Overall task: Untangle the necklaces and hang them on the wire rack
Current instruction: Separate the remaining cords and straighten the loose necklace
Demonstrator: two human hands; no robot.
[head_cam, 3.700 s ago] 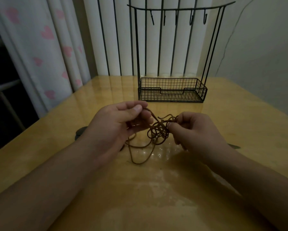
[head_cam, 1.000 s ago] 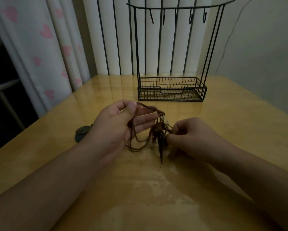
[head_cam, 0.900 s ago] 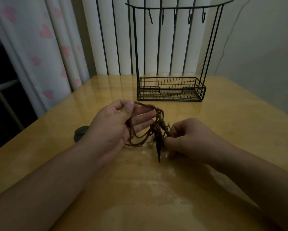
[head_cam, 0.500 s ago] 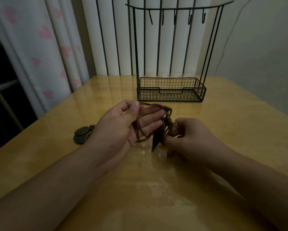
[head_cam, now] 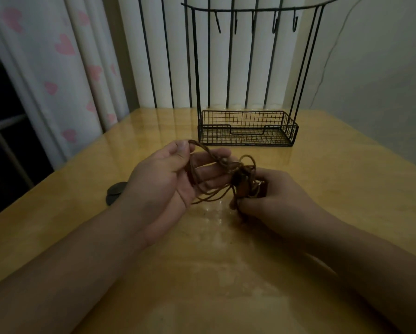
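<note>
A tangle of brown cord necklaces [head_cam: 235, 174] hangs between my hands just above the wooden table [head_cam: 226, 261]. My left hand [head_cam: 168, 179] faces palm up, its thumb pinching a cord loop, with strands lying across its straight fingers. My right hand [head_cam: 272, 196] is curled around the knotted bundle and its pendants. The black wire rack [head_cam: 247, 127] stands beyond my hands, its basket at the bottom and a top bar with several bare hooks [head_cam: 274, 22].
A dark round pendant [head_cam: 115, 192] lies on the table left of my left wrist. A curtain with pink hearts [head_cam: 64, 68] hangs at the left, vertical blinds behind the rack, and a plain wall at the right.
My left hand has turned palm up and spread its fingers under the cords. My right hand has gathered the knot and the hanging pendant into its fist, closer to the left hand.
</note>
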